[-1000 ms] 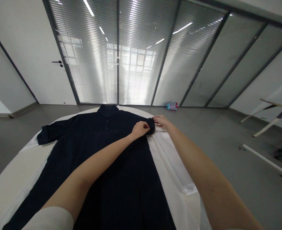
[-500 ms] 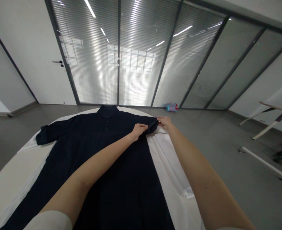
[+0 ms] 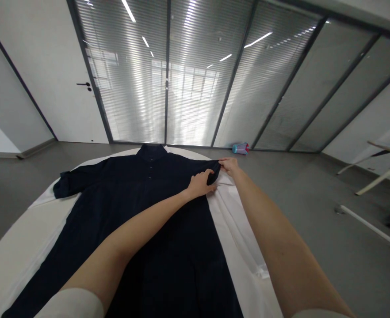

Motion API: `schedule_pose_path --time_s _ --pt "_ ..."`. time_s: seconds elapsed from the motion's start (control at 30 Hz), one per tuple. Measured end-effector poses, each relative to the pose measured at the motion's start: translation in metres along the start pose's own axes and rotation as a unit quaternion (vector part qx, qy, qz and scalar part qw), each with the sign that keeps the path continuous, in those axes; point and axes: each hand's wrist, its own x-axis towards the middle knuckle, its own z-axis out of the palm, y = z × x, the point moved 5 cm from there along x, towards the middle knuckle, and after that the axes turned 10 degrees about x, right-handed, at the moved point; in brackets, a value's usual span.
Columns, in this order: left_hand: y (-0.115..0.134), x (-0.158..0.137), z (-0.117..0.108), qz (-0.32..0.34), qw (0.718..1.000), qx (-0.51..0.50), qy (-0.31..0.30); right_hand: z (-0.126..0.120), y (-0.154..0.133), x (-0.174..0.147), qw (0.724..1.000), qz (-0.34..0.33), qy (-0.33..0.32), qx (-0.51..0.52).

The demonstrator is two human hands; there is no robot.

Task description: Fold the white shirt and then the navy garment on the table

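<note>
A dark navy shirt [image 3: 145, 207] lies spread front up, its stand collar at the far end and small buttons below it. The left sleeve in view [image 3: 70, 183] stretches out, with a folded cuff. My right hand [image 3: 228, 165] pinches the upper edge of the other sleeve's cuff [image 3: 215, 170] between thumb and fingers. Beside it, my left hand [image 3: 201, 183] is at the cuff's lower side, thumb and fingers apart, with dark fabric in the gap. White cloth [image 3: 235, 221] with creases shows underneath the shirt on the right.
A pale round-edged table [image 3: 25, 234] carries the clothing. Beyond stand glass partitions with blinds [image 3: 191, 101] and a white door [image 3: 65, 101]. A blue and red container [image 3: 240, 149] lies on the floor [image 3: 301, 181]. Table legs [image 3: 377, 180] and a white bar [image 3: 370, 227] are at right.
My left hand has loosened its pinch on the cuff; its fingers have spread and it has moved slightly right. My right hand keeps its hold. The view has shifted slightly.
</note>
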Motion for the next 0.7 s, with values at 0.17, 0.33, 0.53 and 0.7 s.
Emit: schedule_pose_path --time_s 0.17,0.33,0.53,0.7 --pt "0.012 -0.003 -0.005 0.065 0.981 0.169 0.065 0.000 -0.007 0.006 0.998 -0.027 -0.004 -0.056" --pt "0.018 0.000 -0.009 0.146 0.954 0.234 0.117 -0.004 -0.011 0.015 0.982 -0.059 -0.015 -0.179" --pt "0.019 -0.006 0.013 0.298 0.919 0.256 -0.026 -0.023 0.001 0.014 0.908 -0.098 -0.017 -0.406" --pt "0.020 -0.022 0.011 0.329 0.910 0.248 -0.043 -0.016 0.001 0.004 0.840 -0.137 -0.035 -0.524"
